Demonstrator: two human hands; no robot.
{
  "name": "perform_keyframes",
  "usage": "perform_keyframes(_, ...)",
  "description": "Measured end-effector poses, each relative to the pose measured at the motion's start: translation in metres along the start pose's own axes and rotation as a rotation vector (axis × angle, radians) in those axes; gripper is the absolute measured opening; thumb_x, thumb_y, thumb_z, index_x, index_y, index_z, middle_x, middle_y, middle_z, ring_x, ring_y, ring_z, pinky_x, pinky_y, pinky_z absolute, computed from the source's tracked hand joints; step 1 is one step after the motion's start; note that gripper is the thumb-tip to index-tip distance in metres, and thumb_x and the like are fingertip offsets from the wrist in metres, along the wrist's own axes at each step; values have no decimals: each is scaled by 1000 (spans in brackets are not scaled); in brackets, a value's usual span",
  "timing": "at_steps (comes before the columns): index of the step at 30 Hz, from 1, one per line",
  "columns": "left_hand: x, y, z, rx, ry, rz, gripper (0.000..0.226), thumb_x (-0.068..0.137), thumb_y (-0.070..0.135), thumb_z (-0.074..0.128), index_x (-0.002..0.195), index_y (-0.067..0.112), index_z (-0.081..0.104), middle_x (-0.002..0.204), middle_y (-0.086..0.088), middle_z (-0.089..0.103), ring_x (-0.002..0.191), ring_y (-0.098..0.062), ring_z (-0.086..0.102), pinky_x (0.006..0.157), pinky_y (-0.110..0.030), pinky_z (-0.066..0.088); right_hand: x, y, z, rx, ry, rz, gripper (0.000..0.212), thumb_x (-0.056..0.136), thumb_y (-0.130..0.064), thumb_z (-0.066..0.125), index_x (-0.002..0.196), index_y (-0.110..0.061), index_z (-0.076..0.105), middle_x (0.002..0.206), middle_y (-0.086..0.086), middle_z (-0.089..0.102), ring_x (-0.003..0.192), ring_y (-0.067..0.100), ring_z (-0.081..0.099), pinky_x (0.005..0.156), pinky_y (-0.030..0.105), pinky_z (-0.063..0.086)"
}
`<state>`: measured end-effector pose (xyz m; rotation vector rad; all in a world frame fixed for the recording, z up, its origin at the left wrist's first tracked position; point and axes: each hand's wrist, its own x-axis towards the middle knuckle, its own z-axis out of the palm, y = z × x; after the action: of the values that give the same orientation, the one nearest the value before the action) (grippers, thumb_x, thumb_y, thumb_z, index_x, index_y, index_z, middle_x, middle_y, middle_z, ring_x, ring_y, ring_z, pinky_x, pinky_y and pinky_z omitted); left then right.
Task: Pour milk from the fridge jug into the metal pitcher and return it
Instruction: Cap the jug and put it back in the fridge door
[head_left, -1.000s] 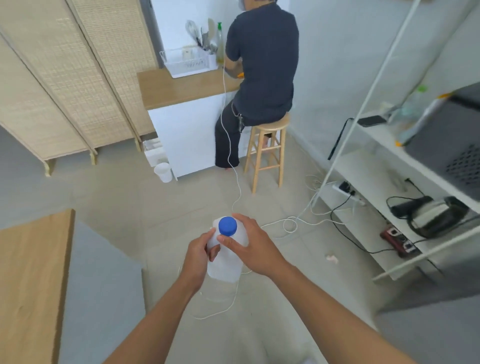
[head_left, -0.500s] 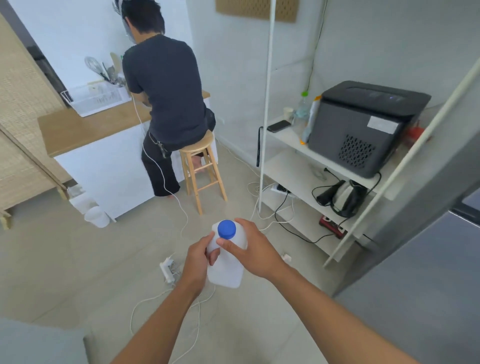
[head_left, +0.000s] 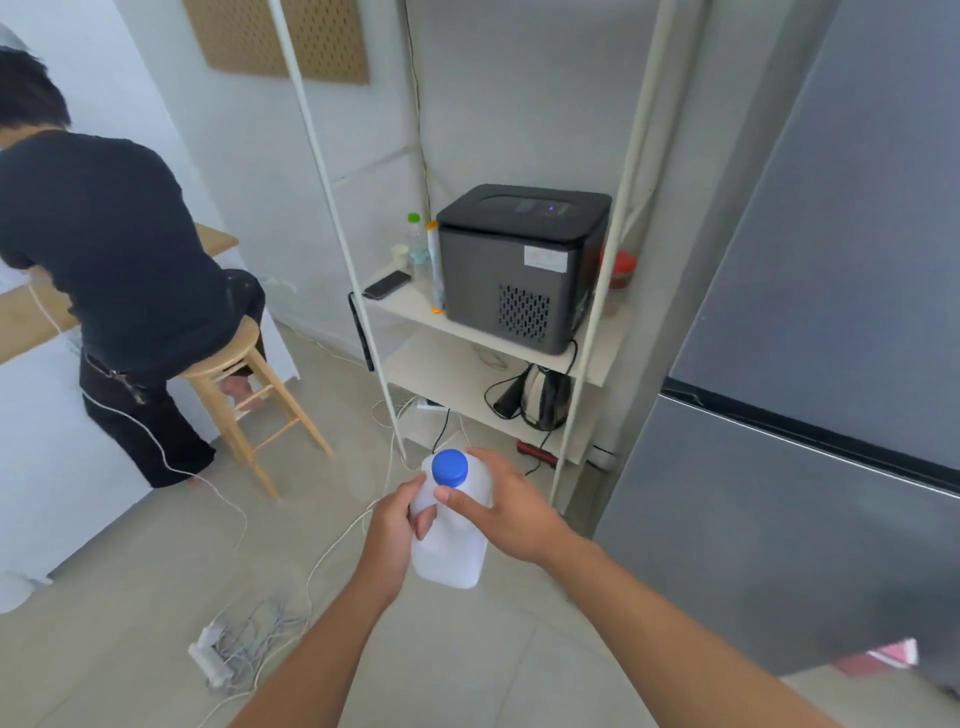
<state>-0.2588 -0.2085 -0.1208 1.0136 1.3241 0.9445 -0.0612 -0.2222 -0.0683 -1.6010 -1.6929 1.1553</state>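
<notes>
A white plastic milk jug (head_left: 451, 551) with a blue cap (head_left: 450, 467) hangs upright in front of me at waist height. My left hand (head_left: 397, 525) grips its handle side. My right hand (head_left: 506, 506) wraps the jug's neck and shoulder, thumb just under the cap. The cap sits on the jug. The grey fridge (head_left: 810, 374) fills the right side, its doors closed. No metal pitcher is in view.
A white shelf rack (head_left: 467, 332) beside the fridge holds a dark boxy appliance (head_left: 519, 265), bottles and a phone. A person in dark clothes (head_left: 114, 270) sits on a wooden stool (head_left: 244, 400) at the left. A power strip (head_left: 210, 660) and cables lie on the floor.
My view has swung right: the counter and seated person slid left, and the shelf rack and fridge came into view. Both hands have kept the same hold on the jug.
</notes>
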Motion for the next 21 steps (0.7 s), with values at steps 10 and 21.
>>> perform_keyframes(10,36,25,106,11,-218,-24,53,106,39,50,71,10,22,60,-7,28,55,-19,31,63,-37,27,-23,53,-85,51,191,94,80,85,-94,61,151,-51,50,147,-26,56,140,3,52,117,37,48)
perform_keyframes(21,91,39,165,24,-468,-28,51,97,47,60,70,15,29,66,-10,28,65,-21,29,70,-42,24,-34,68,-170,27,720,252,89,98,-92,30,160,-29,48,160,-18,43,151,10,34,121,39,40)
